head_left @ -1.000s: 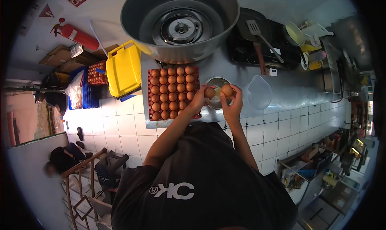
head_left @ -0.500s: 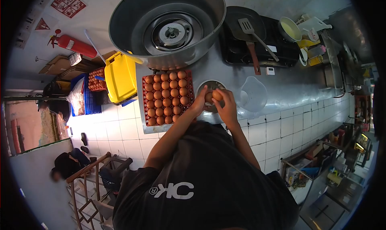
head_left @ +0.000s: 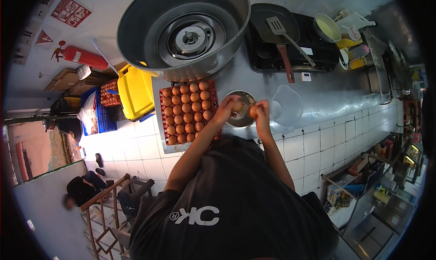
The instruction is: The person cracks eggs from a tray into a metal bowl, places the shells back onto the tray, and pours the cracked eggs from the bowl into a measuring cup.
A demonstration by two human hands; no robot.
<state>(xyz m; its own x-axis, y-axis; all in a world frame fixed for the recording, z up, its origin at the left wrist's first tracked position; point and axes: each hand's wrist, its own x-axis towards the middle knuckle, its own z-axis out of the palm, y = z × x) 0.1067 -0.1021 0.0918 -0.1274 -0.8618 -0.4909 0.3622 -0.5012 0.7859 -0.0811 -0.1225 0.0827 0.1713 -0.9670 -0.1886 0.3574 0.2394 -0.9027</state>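
Observation:
Over a round metal bowl [head_left: 244,118] on the steel counter, my two hands are held apart. My left hand [head_left: 227,108] has its fingers closed around a brown egg [head_left: 237,106] at the bowl's left side. On the other side, my right hand [head_left: 261,112] pinches a second brown eggshell piece or egg [head_left: 252,111]; I cannot tell whether each is whole or a half shell. Left of the bowl lies a red egg tray [head_left: 162,119] filled with rows of brown eggs. A clear plastic jug [head_left: 287,106] stands right of the bowl.
A big round metal machine bowl [head_left: 181,71] stands behind the tray. The black stove [head_left: 313,55] carries a pan [head_left: 272,23] and a slotted spatula [head_left: 290,37]. A yellow lidded bin [head_left: 136,92] is at the left. Someone sits on the floor, lower left [head_left: 81,189].
My hands have moved apart over the bowl, the left one to the left and the right one to the right. The brown egg pieces, close together before, now have a gap between them.

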